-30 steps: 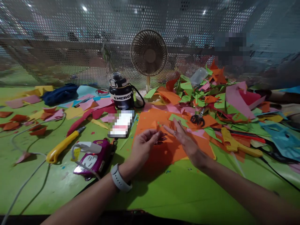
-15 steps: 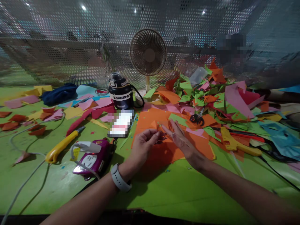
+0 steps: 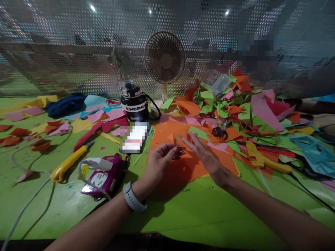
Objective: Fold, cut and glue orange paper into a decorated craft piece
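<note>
My left hand (image 3: 160, 161), with a pale watch strap on its wrist, hovers over an orange paper sheet (image 3: 193, 170). Its fingers are curled in and the thumb is pressed against them; anything between them is too small or hidden to make out. To its right, my right hand (image 3: 206, 157) is open, fingers stretched out and pointing toward the left hand, with nothing visible in it. The two hands are apart. A green paper piece (image 3: 199, 133) lies on the orange paper just beyond my right fingers.
Left of my hands are a phone (image 3: 134, 137), a purple power box (image 3: 101, 177) and a yellow-handled tool (image 3: 69, 163). On the right lie scissors (image 3: 220, 132), a yellow glue gun (image 3: 264, 162) and heaped paper scraps (image 3: 225, 101). A bottle (image 3: 134, 104) and a fan (image 3: 165, 59) stand behind.
My right hand has shifted slightly right, widening the gap between it and my left hand. The left hand stays almost in place, fingers still curled.
</note>
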The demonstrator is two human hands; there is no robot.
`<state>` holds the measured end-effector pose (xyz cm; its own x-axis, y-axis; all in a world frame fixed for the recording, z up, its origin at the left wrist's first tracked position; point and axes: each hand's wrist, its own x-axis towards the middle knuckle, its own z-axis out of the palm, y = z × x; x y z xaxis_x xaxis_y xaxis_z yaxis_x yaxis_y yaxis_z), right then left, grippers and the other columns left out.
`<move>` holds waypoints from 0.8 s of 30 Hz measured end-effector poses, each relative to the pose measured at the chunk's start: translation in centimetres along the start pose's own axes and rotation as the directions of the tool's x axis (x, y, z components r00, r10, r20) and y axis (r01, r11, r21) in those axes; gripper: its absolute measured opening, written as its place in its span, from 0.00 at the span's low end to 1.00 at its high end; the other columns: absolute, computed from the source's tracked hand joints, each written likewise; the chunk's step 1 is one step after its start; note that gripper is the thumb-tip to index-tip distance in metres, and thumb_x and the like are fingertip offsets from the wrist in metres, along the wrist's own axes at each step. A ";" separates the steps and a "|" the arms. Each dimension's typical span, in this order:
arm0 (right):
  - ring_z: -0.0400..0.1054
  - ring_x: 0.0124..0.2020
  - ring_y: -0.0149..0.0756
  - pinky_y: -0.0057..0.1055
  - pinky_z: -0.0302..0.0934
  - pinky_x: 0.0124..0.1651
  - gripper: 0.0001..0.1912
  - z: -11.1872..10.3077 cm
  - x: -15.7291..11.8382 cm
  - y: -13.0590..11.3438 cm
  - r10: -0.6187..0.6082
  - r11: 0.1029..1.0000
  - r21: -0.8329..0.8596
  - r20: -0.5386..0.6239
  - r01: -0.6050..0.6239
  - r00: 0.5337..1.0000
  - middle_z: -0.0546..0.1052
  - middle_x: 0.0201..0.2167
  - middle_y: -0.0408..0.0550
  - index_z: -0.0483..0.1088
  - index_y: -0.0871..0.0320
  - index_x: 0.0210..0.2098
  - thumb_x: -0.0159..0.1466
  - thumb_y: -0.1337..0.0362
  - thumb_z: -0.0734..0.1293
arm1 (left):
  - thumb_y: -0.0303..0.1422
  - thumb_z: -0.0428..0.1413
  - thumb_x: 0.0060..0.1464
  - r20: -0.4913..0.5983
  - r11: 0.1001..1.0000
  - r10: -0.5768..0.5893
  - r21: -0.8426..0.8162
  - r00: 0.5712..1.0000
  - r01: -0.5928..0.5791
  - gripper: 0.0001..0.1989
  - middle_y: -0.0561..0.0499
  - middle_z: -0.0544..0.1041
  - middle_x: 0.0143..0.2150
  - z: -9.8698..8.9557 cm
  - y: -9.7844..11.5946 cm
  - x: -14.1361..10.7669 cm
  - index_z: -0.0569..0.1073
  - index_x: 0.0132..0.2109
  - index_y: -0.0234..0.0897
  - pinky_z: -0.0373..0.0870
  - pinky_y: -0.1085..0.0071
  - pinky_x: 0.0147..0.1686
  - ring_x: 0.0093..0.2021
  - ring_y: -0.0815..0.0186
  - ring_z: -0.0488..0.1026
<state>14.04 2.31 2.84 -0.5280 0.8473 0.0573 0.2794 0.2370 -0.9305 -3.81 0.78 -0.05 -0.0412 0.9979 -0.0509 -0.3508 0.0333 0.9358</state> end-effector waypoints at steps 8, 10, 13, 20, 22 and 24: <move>0.21 0.72 0.40 0.51 0.23 0.70 0.29 0.3 0.0 0.1 0.030 1.000 -0.003 0.017 -0.030 0.999 0.39 0.71 0.27 0.61 0.37 0.62 0.66 0.38 0.52 | 0.39 0.67 0.44 0.015 0.999 0.032 0.005 0.999 -0.032 0.13 0.48 0.82 0.33 -0.1 -0.3 0.0 0.78 0.35 0.35 0.74 0.66 0.40 0.35 0.63 0.78; 0.21 0.72 0.39 0.50 0.24 0.70 0.29 0.4 0.0 0.1 0.035 0.999 -0.006 0.021 -0.034 0.999 0.38 0.71 0.27 0.60 0.37 0.63 0.66 0.39 0.52 | 0.39 0.67 0.44 0.014 0.999 0.041 0.005 0.999 -0.041 0.13 0.48 0.82 0.33 0.0 -0.3 -0.1 0.78 0.35 0.35 0.74 0.66 0.41 0.35 0.63 0.78; 0.21 0.72 0.38 0.50 0.24 0.70 0.29 0.4 0.0 0.2 0.031 0.999 -0.010 0.028 -0.031 0.999 0.37 0.72 0.28 0.58 0.37 0.63 0.67 0.40 0.51 | 0.39 0.66 0.45 0.019 0.999 0.052 0.016 0.998 -0.052 0.12 0.49 0.82 0.33 0.0 -0.3 -0.1 0.78 0.34 0.35 0.75 0.67 0.40 0.35 0.63 0.78; 0.24 0.72 0.38 0.53 0.25 0.70 0.29 0.5 0.0 0.5 0.017 1.000 -0.016 0.019 -0.016 1.000 0.41 0.72 0.31 0.57 0.39 0.64 0.67 0.40 0.51 | 0.39 0.66 0.47 0.043 0.997 0.062 0.044 0.997 -0.064 0.12 0.48 0.82 0.33 -0.1 -0.2 -0.1 0.78 0.34 0.36 0.74 0.66 0.40 0.36 0.62 0.78; 0.24 0.72 0.39 0.54 0.25 0.70 0.29 0.6 0.0 0.5 0.013 0.999 -0.040 0.008 -0.013 1.000 0.42 0.71 0.32 0.58 0.39 0.64 0.67 0.40 0.52 | 0.39 0.65 0.47 0.045 0.997 0.065 0.049 0.997 -0.067 0.11 0.48 0.82 0.33 -0.1 -0.2 -0.1 0.78 0.34 0.36 0.74 0.66 0.40 0.35 0.62 0.78; 0.26 0.72 0.41 0.54 0.27 0.70 0.29 0.6 0.0 0.4 0.001 0.998 -0.064 -0.003 -0.001 1.000 0.42 0.71 0.32 0.58 0.39 0.63 0.67 0.40 0.53 | 0.39 0.65 0.47 0.042 0.996 0.072 0.050 0.996 -0.074 0.11 0.48 0.82 0.32 -0.1 -0.3 -0.1 0.78 0.35 0.36 0.74 0.67 0.39 0.35 0.63 0.78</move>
<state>13.64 2.09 2.22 -0.5256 0.8488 0.0571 0.3305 0.2656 -0.9057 -3.82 0.69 -0.34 -0.0267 0.9991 0.0315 -0.2996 -0.0381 0.9533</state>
